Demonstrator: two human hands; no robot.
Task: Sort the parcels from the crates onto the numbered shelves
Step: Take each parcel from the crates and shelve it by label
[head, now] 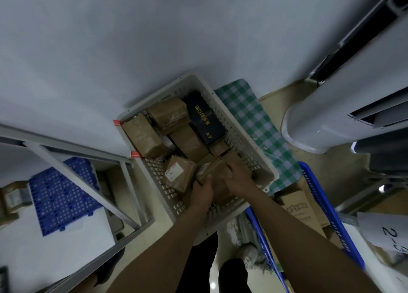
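parcel (213, 171) | L hand (202, 190) + R hand (239, 176) fingers curled round it | in crate (238, 136)

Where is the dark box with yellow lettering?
In the head view, the dark box lies inside the white crate against its right wall, toward the far end, with brown parcels on its left and the green checked cloth just outside.
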